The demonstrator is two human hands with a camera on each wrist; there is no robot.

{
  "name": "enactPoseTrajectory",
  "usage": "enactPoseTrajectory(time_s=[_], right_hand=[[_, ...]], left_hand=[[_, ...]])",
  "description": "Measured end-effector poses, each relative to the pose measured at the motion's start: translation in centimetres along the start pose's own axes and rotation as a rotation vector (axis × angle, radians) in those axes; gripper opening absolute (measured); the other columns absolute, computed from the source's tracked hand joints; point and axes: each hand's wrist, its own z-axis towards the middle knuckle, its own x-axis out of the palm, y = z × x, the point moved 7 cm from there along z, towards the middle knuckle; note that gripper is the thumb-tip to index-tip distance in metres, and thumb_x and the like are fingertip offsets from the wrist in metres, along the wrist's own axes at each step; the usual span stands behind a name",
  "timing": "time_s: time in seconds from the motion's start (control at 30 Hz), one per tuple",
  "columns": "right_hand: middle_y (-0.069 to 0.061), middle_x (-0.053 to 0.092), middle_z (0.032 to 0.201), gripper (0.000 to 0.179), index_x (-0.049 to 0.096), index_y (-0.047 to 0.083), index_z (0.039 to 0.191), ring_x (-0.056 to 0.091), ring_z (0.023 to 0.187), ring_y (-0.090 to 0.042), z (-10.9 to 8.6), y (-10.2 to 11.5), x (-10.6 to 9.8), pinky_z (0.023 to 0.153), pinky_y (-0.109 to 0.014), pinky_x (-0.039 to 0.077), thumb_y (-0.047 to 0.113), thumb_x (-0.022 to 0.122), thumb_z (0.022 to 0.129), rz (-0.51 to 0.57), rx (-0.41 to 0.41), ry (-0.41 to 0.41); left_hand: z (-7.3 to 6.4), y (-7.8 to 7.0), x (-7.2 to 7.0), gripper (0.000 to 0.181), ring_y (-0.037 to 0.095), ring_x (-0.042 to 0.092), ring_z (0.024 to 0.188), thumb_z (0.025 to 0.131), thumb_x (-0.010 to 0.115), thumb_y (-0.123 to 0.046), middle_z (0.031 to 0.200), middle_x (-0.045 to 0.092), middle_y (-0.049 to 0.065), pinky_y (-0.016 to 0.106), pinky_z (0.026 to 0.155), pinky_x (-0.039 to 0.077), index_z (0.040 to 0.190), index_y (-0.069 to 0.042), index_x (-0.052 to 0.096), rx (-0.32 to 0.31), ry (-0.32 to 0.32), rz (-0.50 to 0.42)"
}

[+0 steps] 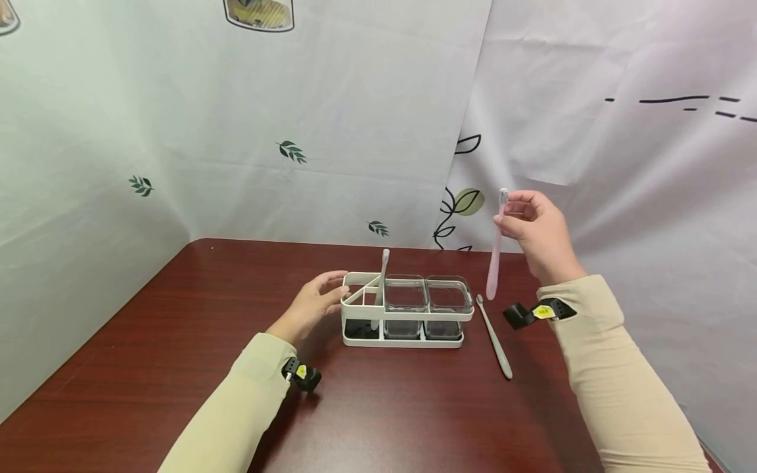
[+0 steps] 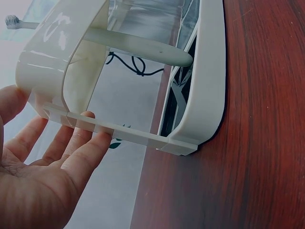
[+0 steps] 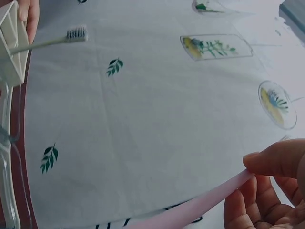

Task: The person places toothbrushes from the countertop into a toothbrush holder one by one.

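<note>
A white toothbrush holder (image 1: pixel 408 315) stands on the table, a grey-white toothbrush (image 1: pixel 384 263) upright in its left section. Two clear cups (image 1: pixel 449 295) fill the sections to the right. My left hand (image 1: pixel 316 299) holds the holder's left end, thumb and fingers at its upper rim and side post (image 2: pixel 119 135). Raised above the table at the right, my right hand (image 1: pixel 538 226) pinches a pink toothbrush (image 1: pixel 494 266) near its head, the handle hanging down. A second grey-white toothbrush (image 1: pixel 495 341) lies on the table, right of the holder.
The dark red wooden table (image 1: pixel 402 407) reaches back to a white cloth backdrop (image 1: pixel 355 98) printed with leaves. Black bands with small devices (image 1: pixel 541 311) sit on both wrists over light sleeves.
</note>
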Motion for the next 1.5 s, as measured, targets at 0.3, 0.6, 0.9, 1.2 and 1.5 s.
enactPoseTrajectory(time_s=[0.3, 0.6, 0.9, 1.2, 1.5], right_hand=[[-0.001, 0.057, 0.085, 0.032, 0.056, 0.011, 0.096, 0.058, 0.08, -0.011, -0.3, 0.8, 1.7, 0.068, -0.02, 0.056, -0.017, 0.06, 0.083, 0.161, -0.049, -0.009], [0.0, 0.058, 0.086, 0.035, 0.054, 0.013, 0.096, 0.059, 0.08, -0.01, -0.9, 0.4, 3.4, 0.069, -0.021, 0.057, -0.019, 0.058, 0.083, 0.246, -0.049, -0.026], [0.001, 0.058, 0.085, 0.039, 0.054, 0.015, 0.094, 0.059, 0.078, -0.01, -1.5, 0.2, 5.2, 0.07, -0.023, 0.057, -0.023, 0.054, 0.083, 0.357, -0.081, -0.023], [0.002, 0.056, 0.085, 0.041, 0.051, 0.016, 0.095, 0.059, 0.078, -0.01, -2.2, -0.3, 6.9, 0.072, -0.023, 0.057, -0.024, 0.053, 0.083, 0.351, -0.094, -0.02], [0.001, 0.055, 0.085, 0.041, 0.05, 0.015, 0.093, 0.058, 0.077, -0.011, -2.5, -1.2, 8.4, 0.071, -0.022, 0.056, -0.024, 0.054, 0.083, 0.368, -0.085, -0.009]], left_hand=[[0.0, 0.2, 0.0, 0.048, 0.035, 0.054, 0.119, 0.097, 0.057, -0.009, 0.143, 0.042, 0.023, 0.046, 0.098, 0.048, 0.142, -0.001, 0.041, -0.001, 0.002, 0.011], [0.1, 0.2, 0.0, 0.048, 0.034, 0.053, 0.12, 0.098, 0.055, -0.01, 0.142, 0.042, 0.022, 0.044, 0.098, 0.049, 0.142, -0.002, 0.04, 0.001, 0.012, 0.008], [0.0, 0.0, 0.0, 0.048, 0.035, 0.052, 0.122, 0.098, 0.055, -0.011, 0.143, 0.042, 0.021, 0.045, 0.099, 0.048, 0.143, -0.003, 0.04, -0.006, 0.007, 0.012], [0.1, -0.1, 0.0, 0.048, 0.038, 0.05, 0.123, 0.098, 0.054, -0.008, 0.144, 0.04, 0.025, 0.047, 0.101, 0.045, 0.143, 0.001, 0.039, 0.009, 0.015, -0.016], [0.1, 0.0, 0.0, 0.048, 0.037, 0.051, 0.123, 0.098, 0.055, -0.009, 0.144, 0.04, 0.023, 0.045, 0.1, 0.047, 0.143, -0.001, 0.04, -0.008, 0.006, -0.004]])
